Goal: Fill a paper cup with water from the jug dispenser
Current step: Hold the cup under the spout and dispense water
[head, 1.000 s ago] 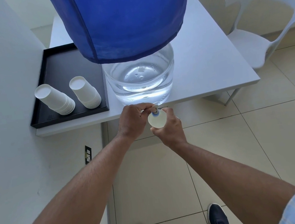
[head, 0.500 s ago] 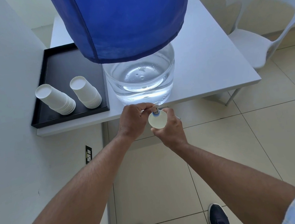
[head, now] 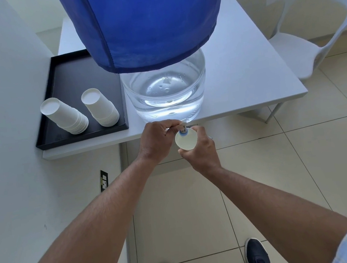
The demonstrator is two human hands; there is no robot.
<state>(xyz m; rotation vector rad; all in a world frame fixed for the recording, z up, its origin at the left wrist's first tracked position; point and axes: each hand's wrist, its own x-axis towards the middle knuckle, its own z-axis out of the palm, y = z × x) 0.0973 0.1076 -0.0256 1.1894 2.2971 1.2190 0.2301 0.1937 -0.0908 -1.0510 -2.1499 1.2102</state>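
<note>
A clear water jug under a blue cloth cover stands at the front edge of a white table. Its small tap with a blue ring juts over the edge. My left hand pinches the tap's lever. My right hand holds a white paper cup upright just below the spout, with the cup's mouth facing me. Whether water is in the cup I cannot tell.
A black tray on the table's left holds two stacks of upturned white paper cups. A wall runs along the left, with a socket low down. A white plastic chair stands at the right. My shoes rest on the tiled floor.
</note>
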